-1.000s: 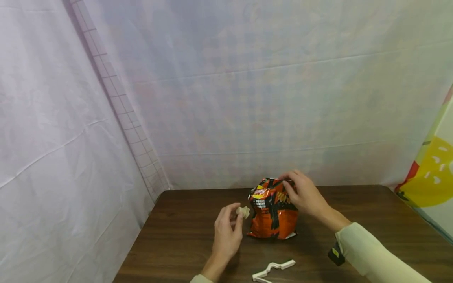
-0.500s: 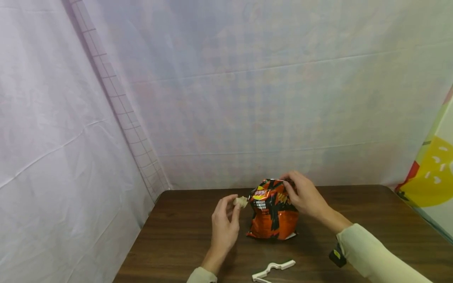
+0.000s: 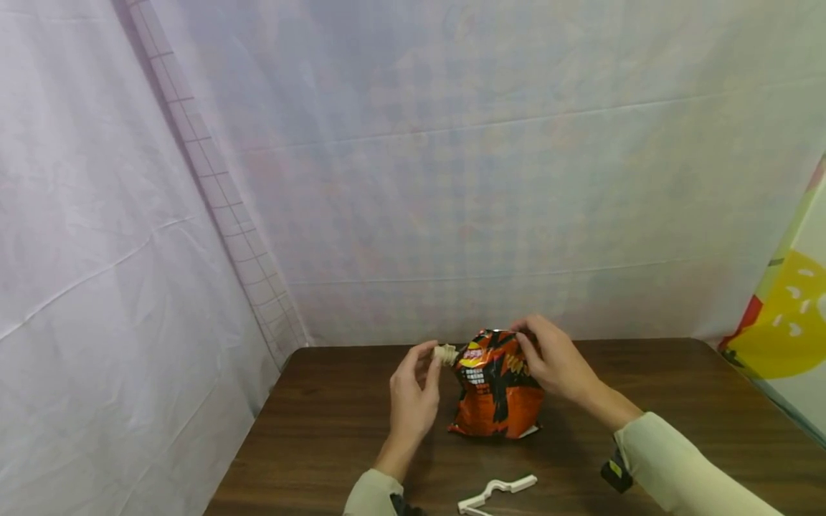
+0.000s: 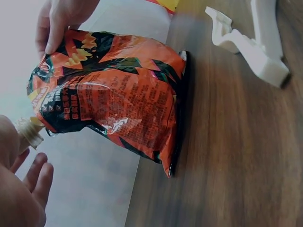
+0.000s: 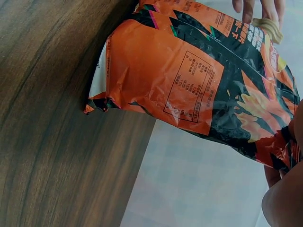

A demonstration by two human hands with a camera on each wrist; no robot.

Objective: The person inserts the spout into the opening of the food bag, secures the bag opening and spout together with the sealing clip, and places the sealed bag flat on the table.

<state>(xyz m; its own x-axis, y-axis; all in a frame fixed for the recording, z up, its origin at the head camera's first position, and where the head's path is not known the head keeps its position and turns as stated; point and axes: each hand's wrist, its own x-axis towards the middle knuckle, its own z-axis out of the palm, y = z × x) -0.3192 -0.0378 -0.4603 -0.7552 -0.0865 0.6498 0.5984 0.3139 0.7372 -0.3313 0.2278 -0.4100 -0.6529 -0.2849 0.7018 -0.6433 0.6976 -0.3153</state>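
An orange and black bag of chips [image 3: 510,412] stands on the table, its top crumpled. My right hand [image 3: 558,358] pinches the bag's top right corner between thumb and fingers. Between the thumb and fingers of my left hand [image 3: 414,401] are pale, ridged potato chips [image 3: 447,354], right at the upper left edge of the bag. In the left wrist view the potato chips [image 4: 29,132] overlap the bag's mouth, and the remaining fingers spread loosely. From the right wrist, the potato chips [image 5: 272,29] show beyond the printed bag [image 5: 161,71]. The inside of the bag is hidden.
A white hinged bag clip [image 3: 519,484] lies spread apart on the dark wooden table [image 3: 323,430], near its front. Pale cloth [image 3: 452,179] hangs behind the table and on the left. A yellow and red patterned sheet [image 3: 784,315] hangs at the right.
My left hand has risen with the potato chips, from beside the bag's middle to its upper left edge. The right hand keeps its hold on the bag, which has barely shifted.
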